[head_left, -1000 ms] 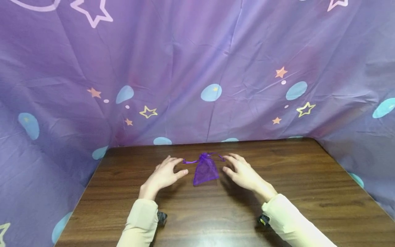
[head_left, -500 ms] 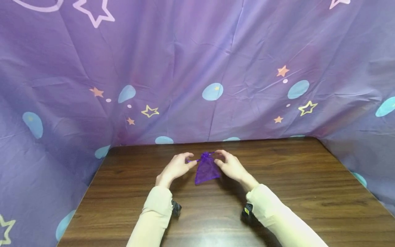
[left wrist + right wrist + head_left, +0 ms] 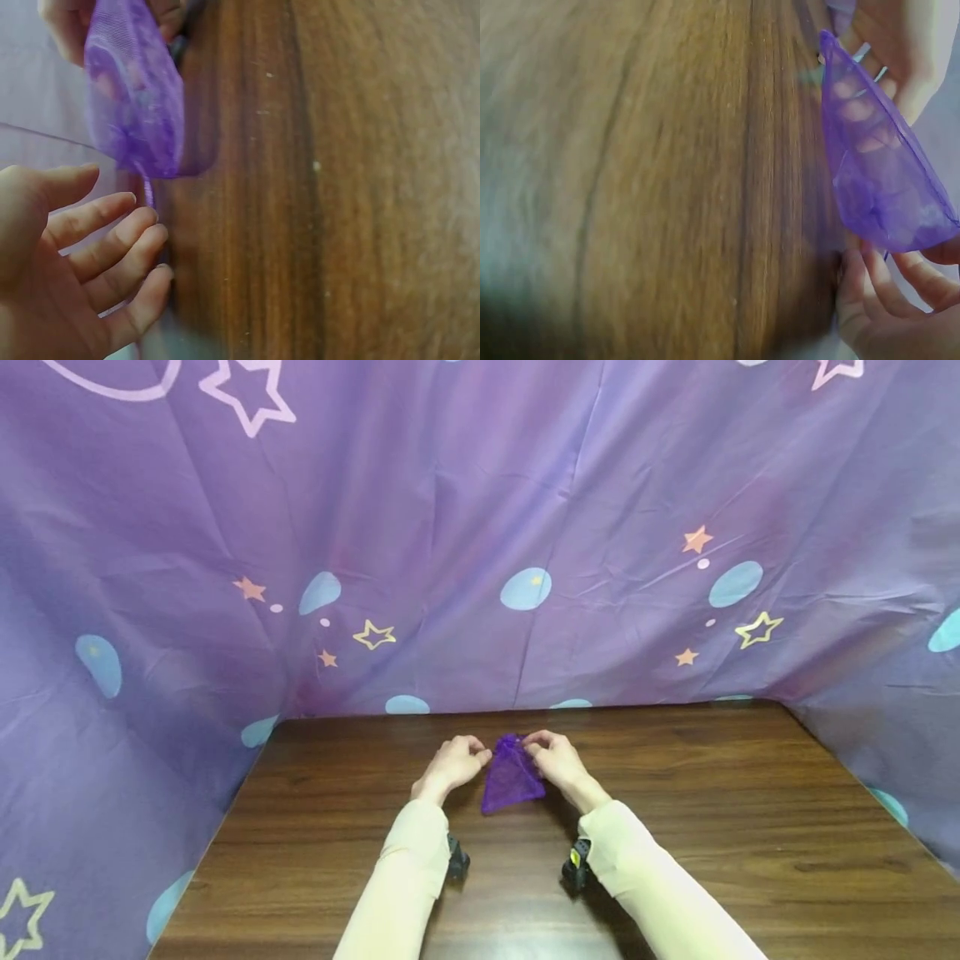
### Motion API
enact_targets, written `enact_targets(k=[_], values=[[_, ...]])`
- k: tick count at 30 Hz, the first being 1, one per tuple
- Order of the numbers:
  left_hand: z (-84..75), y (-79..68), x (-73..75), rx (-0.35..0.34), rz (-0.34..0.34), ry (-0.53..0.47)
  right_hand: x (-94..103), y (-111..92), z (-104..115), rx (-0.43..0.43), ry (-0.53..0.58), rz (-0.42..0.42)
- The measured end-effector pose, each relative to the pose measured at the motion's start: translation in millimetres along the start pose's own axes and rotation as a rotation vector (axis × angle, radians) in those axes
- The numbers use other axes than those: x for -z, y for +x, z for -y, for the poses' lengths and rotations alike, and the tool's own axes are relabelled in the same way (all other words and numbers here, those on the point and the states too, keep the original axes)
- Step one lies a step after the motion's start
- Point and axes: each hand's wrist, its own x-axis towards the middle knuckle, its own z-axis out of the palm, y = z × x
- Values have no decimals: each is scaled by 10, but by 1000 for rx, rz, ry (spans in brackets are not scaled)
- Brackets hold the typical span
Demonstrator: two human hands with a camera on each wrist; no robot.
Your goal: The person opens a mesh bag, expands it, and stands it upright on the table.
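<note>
A sheer purple drawstring pouch (image 3: 513, 781) lies on the wooden table, its gathered neck away from the person. My left hand (image 3: 450, 767) is at the left of the neck. In the left wrist view, its fingers (image 3: 124, 259) are loosely bent beside the purple ribbon (image 3: 148, 193), thumb apart from them. My right hand (image 3: 558, 762) is at the right of the neck, fingertips over its edge. In the right wrist view, the right fingers (image 3: 885, 289) are loosely bent by the neck, and the pouch (image 3: 881, 172) partly covers them; no closed pinch shows.
The brown wooden table (image 3: 697, 802) reaches back to a purple cloth (image 3: 450, 527) with stars and blue ovals, which also hangs on both sides. A small black device (image 3: 576, 867) sits under the right wrist, another black device (image 3: 458, 860) under the left.
Both hands have moved inward, from the outer ends of the ribbons to the pouch's neck. The pouch stays where it lay. The head view has shifted slightly.
</note>
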Motion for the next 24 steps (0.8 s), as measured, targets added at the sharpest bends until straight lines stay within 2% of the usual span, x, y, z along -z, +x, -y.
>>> enact_targets(k=[8,13,19,24], values=[[-14,84,-52,92,33,62,-26,52,-19,-73,61,-6],[-40,118,-102,80,36,73,-56,68,-31,-111,126,18],[-42,139,-177,46,10,65,-77,63,-20,-90,98,-14],[-11,122,-208,34,25,31,-86,71,-69,-75,111,-15]])
